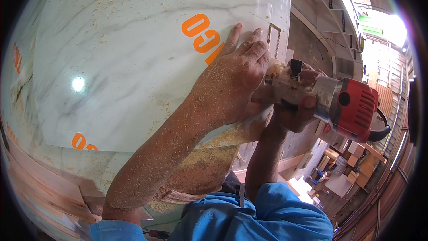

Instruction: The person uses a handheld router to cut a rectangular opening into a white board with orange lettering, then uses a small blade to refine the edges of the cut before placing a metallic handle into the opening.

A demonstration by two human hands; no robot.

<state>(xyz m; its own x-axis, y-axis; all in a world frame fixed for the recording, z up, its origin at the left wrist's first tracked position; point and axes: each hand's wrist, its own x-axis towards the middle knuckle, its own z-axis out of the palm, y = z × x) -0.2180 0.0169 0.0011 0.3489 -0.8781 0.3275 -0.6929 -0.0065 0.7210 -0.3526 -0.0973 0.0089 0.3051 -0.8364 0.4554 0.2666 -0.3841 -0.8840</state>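
Note:
A trim router with a red motor housing and a metal body is tilted nearly on its side at the panel's right edge. My right hand is wrapped round its lower body. Its base is turned toward the panel and partly hidden behind my left hand. Fingers stretched out, my left hand lies on the white marble-patterned panel, close to the router's base; its thumb is hidden. Just beyond those fingertips a narrow rectangular groove is cut into the panel near its edge. Sawdust covers my left hand and forearm.
Sawdust is piled along the near edge. Wooden boards lie at the lower left. White shelving stands to the right. Further off, a person is among boxes and boards. A black cable leaves the router's end.

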